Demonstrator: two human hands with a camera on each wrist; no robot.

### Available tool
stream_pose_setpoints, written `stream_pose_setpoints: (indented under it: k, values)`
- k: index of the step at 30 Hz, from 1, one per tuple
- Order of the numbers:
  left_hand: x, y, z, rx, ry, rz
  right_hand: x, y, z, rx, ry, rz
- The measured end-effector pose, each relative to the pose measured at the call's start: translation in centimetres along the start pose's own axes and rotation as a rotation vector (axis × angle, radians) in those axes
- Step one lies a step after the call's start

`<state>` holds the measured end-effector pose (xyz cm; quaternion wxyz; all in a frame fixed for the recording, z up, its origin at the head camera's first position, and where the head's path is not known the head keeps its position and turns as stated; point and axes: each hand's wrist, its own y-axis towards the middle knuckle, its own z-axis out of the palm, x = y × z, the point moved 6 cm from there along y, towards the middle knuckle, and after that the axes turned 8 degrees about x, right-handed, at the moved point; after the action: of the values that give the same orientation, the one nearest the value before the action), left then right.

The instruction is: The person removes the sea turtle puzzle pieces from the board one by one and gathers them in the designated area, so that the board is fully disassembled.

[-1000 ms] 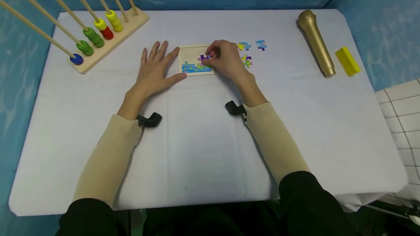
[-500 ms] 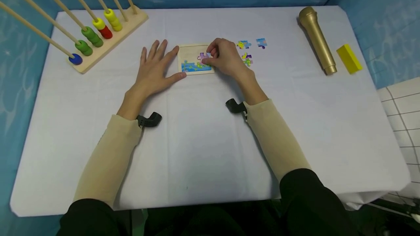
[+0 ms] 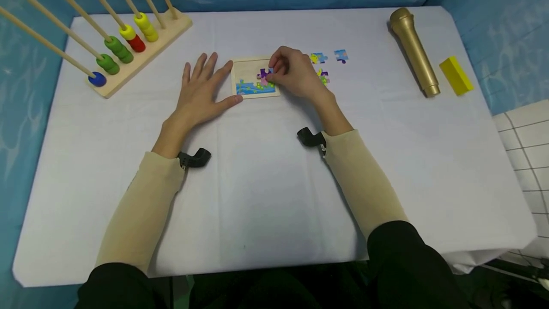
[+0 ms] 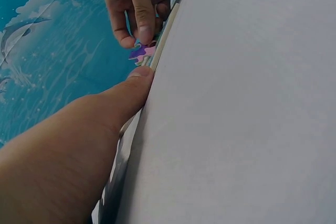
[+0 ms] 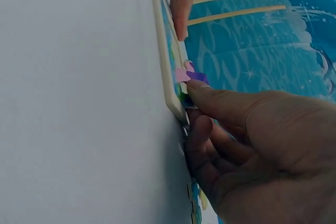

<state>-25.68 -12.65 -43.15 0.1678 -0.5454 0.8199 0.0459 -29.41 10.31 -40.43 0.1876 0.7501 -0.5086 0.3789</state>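
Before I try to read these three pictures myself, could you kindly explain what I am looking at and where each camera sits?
There is no machine here: a person works with two bare hands. The wide picture comes from a camera on the person's head, looking down at a white table. The other two come from small cameras strapped to the wrists, so they show each hand from very close and tilted.

The left hand lies flat with straight fingers against the edge of a small wooden puzzle tray, steadying it. The right hand has a purple puzzle piece in its grip, pinched at the fingertips over the tray.

Three loose puzzle pieces lie right of the tray. Farther off are a bead abacus, a gold microphone and a yellow block.
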Motion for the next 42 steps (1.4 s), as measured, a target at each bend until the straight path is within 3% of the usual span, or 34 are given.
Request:
stream_pose_setpoints:
  k: [5, 14, 22, 29, 34, 42]
  values:
    - [-0.1, -0.2, -0.2, 0.012, 0.003, -0.004, 0.0, -0.1, -0.3, 0.002, 0.048, -0.033]
    - [-0.1, -0.2, -0.4, 0.004, 0.0, -0.004, 0.5, -0.2, -0.8, -0.015, -0.018, -0.043]
    - [-0.4, 0.0, -0.3, -0.01, -0.002, 0.004, 0.0, -0.9, -2.0, -0.062, 0.015, -0.033]
    - [-0.5, 0.0, -0.3, -0.008, -0.001, 0.006, -1.3, -2.2, -3.1, -0.113, 0.084, -0.021]
    - [-0.5, -0.1, -0.3, -0.01, -0.008, 0.006, -2.9, -3.8, -4.9, -0.194, 0.143, 0.012]
    - [-0.3, -0.2, -0.2, -0.004, -0.012, 0.004, -5.6, -6.4, -7.6, -0.272, 0.09, 0.088]
